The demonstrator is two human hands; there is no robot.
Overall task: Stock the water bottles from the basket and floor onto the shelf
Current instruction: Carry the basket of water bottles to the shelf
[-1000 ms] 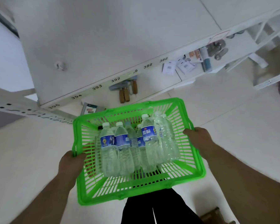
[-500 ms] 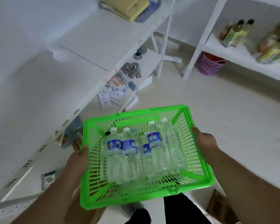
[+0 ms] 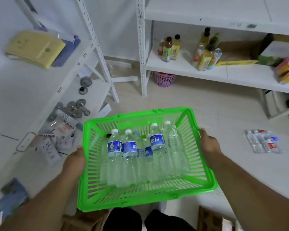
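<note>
The view has swung toward the shelf (image 3: 198, 70) at 1 o'clock. Left hand (image 3: 74, 161) and right hand (image 3: 208, 143) grip the basket (image 3: 147, 195) holding water bottles (image 3: 130, 157); a floor pack (image 3: 263, 141) lies at 3 o'clock.

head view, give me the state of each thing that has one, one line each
green plastic slatted basket: held off the floor, tilted
clear water bottles with blue labels: capped, lying inside the basket
left hand: grips the basket's left rim
right hand: grips the basket's right rim
clear bottles with red labels: lying on the floor, right of the basket
juice bottles with dark caps: upright on the white shelf
pink basket: on the floor under that shelf
</note>
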